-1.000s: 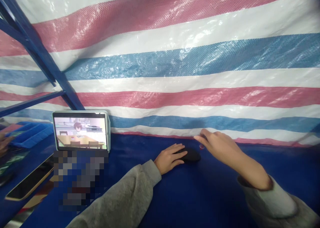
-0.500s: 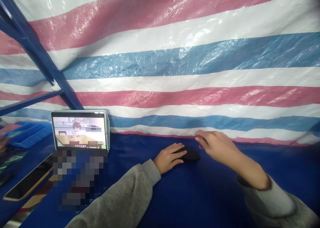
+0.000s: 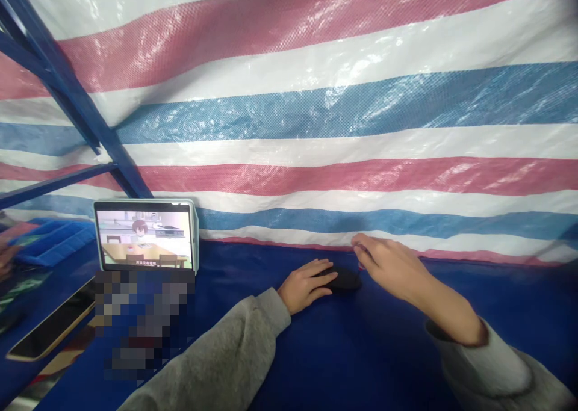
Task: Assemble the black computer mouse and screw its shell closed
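Observation:
My left hand [image 3: 307, 283] rests on a flat, rounded black object [image 3: 345, 278], which lies on the blue tabletop [image 3: 352, 351]. Its fingers spread over the object's left side, and the thumb is at the near edge. My right hand [image 3: 388, 263] is raised just right of the black object, with thumb and forefinger pinched together. A thin reddish strand [image 3: 361, 268] shows below those fingertips, close to the object's right end. It is too small and blurred to tell exactly what it is or whether it joins the black object.
A tablet [image 3: 145, 236] playing a cartoon stands at the left, with a pixelated patch before it. A phone [image 3: 54, 321] lies farther left, near a blue tray [image 3: 56, 242]. A blurred hand of another person [image 3: 6, 257] is at the left edge. Striped sheeting [image 3: 343, 116] hangs behind.
The curved reddish strand below my right fingertips looks straighter and shorter now. My right hand has shifted only slightly, and my left hand stays on the black object.

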Demonstrator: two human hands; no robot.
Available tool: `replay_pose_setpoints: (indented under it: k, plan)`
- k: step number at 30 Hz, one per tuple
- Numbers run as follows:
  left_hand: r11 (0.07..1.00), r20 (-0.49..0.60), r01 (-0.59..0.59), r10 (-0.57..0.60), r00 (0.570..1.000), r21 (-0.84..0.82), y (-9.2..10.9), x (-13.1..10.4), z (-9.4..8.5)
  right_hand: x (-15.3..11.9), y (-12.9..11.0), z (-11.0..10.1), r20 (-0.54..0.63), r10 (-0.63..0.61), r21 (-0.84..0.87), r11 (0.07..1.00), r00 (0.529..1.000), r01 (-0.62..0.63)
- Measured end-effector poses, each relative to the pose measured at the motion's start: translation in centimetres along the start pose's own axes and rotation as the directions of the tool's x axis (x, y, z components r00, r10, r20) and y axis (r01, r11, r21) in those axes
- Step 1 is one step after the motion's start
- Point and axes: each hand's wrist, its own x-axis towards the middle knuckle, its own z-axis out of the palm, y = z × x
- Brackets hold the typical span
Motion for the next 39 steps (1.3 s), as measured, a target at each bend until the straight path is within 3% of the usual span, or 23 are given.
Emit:
replay_pose_setpoints:
  k: [9, 17, 24, 39]
  plan:
    - [1.000, -0.008, 0.008, -0.008, 1.000, -0.014, 0.1, 0.0, -0.1, 0.3, 0.3, 0.8, -0.082, -0.064, 0.018, 0.998, 0.995, 0.066]
    - [1.000, 0.002, 0.005, -0.005, 1.000, 0.007, 0.0, -0.1, 0.0, 0.2, 0.6, 1.2, -0.071, -0.042, -0.064, 0.997, 0.997, 0.037]
    - [1.000, -0.005, 0.002, -0.002, 1.000, 0.014, 0.0, 0.0, 0.1, -0.1, -0.4, -0.2, 0.017, 0.037, -0.069, 0.997, 0.999, -0.036]
    - [1.000, -0.005, -0.011, 0.011, 1.000, 0.012, 0.0, 0.0, 0.1, 0.1, 0.4, 0.5, 0.005, -0.051, -0.040, 0.998, 0.999, 0.051]
